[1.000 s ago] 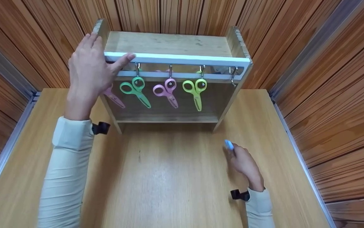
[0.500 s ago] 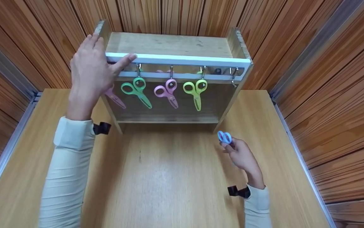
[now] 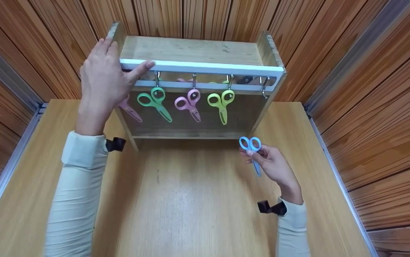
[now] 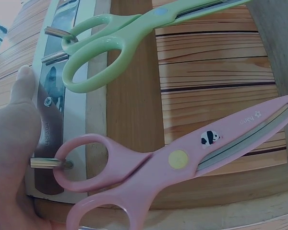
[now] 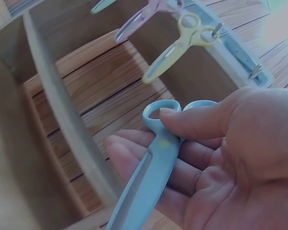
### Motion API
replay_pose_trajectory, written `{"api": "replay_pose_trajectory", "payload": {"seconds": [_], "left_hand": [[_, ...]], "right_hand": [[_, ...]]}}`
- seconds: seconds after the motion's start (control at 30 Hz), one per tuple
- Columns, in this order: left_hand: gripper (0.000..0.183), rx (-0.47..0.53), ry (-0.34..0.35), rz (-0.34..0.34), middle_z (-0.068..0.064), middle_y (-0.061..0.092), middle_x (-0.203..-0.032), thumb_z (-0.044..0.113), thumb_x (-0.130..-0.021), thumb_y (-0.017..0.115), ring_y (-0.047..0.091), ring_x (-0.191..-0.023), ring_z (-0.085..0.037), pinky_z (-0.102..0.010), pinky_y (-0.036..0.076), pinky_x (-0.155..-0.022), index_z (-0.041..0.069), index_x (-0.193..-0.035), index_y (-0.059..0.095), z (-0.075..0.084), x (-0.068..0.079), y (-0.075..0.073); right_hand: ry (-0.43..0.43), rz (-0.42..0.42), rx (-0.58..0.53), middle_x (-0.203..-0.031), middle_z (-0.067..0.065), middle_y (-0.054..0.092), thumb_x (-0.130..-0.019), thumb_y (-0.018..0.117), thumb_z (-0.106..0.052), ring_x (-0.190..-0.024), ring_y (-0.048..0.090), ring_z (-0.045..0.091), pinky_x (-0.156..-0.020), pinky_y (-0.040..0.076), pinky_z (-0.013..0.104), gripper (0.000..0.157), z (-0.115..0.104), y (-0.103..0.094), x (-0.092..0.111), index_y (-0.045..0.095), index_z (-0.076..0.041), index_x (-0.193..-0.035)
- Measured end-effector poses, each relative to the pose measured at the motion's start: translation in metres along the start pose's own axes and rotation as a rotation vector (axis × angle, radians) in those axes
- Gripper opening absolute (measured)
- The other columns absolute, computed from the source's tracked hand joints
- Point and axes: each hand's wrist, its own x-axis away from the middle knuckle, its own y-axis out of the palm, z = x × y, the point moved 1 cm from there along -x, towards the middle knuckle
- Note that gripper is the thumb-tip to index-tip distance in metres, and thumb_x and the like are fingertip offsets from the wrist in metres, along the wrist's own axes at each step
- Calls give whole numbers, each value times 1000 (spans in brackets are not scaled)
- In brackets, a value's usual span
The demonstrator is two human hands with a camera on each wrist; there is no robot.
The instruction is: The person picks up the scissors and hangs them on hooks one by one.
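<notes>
A pair of light-blue scissors (image 3: 256, 168) is pinched in my right hand (image 3: 280, 167), handle loops up and blade down, in front of the rack's lower right corner. In the right wrist view the thumb presses the blue scissors (image 5: 156, 167) against the fingers. My left hand (image 3: 101, 80) rests on the top left corner of the wooden rack (image 3: 190, 50), thumb laid on its white rail (image 3: 208, 66), fingers extended. Green scissors (image 3: 157, 103), pink scissors (image 3: 190, 103) and yellow scissors (image 3: 221, 105) hang from hooks; more pink scissors (image 4: 173, 163) hang beside the left hand, partly hidden in the head view.
The rightmost hook (image 3: 265, 87) on the rail holds nothing. The rack stands on a light wooden table (image 3: 176, 200) against the wood-panelled back wall (image 3: 205, 18). Panelled side walls (image 3: 379, 135) border the table. Each wrist wears a small black camera (image 3: 116, 144).
My right hand has risen toward the rack and turned, so the blue scissors, at first mostly hidden, now show their loops and blade. The left hand stays at the corner.
</notes>
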Motion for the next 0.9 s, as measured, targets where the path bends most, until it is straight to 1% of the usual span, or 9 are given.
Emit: {"api": "replay_pose_trajectory", "payload": {"seconds": [0.1, 0.23, 0.4, 0.5, 0.6, 0.67, 0.83, 0.9], "left_hand": [[113, -7, 3, 2, -21, 31, -172, 87, -91, 45, 27, -161, -40, -61, 30, -128, -3, -160, 38, 0, 0, 0], [113, -11, 1, 2, -21, 32, -171, 87, -91, 45, 28, -161, -40, -61, 30, -127, -3, -159, 38, 0, -1, 0], [112, 2, -4, 0, -20, 31, -172, 86, -91, 46, 27, -162, -40, -61, 29, -128, -2, -160, 37, 0, -1, 0], [112, 4, 1, 3, -21, 32, -171, 86, -91, 46, 27, -162, -40, -62, 29, -128, -3, -159, 38, 0, 0, 0], [112, 2, 12, 12, -22, 34, -170, 86, -91, 46, 29, -161, -40, -62, 31, -127, -4, -158, 40, 0, 0, 0], [112, 4, 19, 15, -23, 35, -169, 86, -92, 46, 29, -161, -40, -62, 31, -127, -5, -158, 40, 0, 0, -1], [111, 9, 11, 4, -22, 32, -171, 85, -92, 46, 27, -162, -40, -62, 28, -128, -3, -159, 38, 1, 0, -1], [111, 10, 8, 1, -21, 32, -171, 85, -92, 46, 27, -162, -40, -61, 28, -128, -3, -160, 38, 1, 0, -1]], "right_hand": [[-33, -26, -31, -134, 18, 73, -108, 61, -22, -113, 76, 9, -97, 63, 30, 40, -7, -2, -1, 64, -1, -141], [-72, -46, -71, -136, 23, 71, -108, 59, -18, -114, 76, 8, -97, 63, 32, 39, -14, -4, -2, 61, 1, -142], [-113, -49, -69, -135, 25, 70, -108, 59, -16, -113, 76, 8, -95, 63, 27, 39, -20, -8, -4, 61, 0, -143], [-141, -48, -50, -133, 22, 73, -108, 59, -16, -113, 77, 11, -95, 63, 27, 38, -24, -11, -4, 61, 2, -141], [-159, -34, -35, -128, 16, 76, -108, 58, -15, -112, 77, 13, -94, 63, 30, 36, -30, -15, -4, 63, 3, -139], [-173, -21, -24, -126, 12, 78, -108, 58, -15, -110, 77, 12, -94, 64, 32, 35, -35, -18, -4, 64, 3, -137], [-221, -12, -33, -128, 21, 75, -109, 57, -13, -110, 77, 11, -91, 64, 30, 34, -51, -24, -6, 64, 5, -137], [-239, -16, -37, -129, 23, 74, -109, 56, -12, -112, 77, 12, -90, 64, 29, 33, -56, -26, -8, 64, 5, -137]]}}
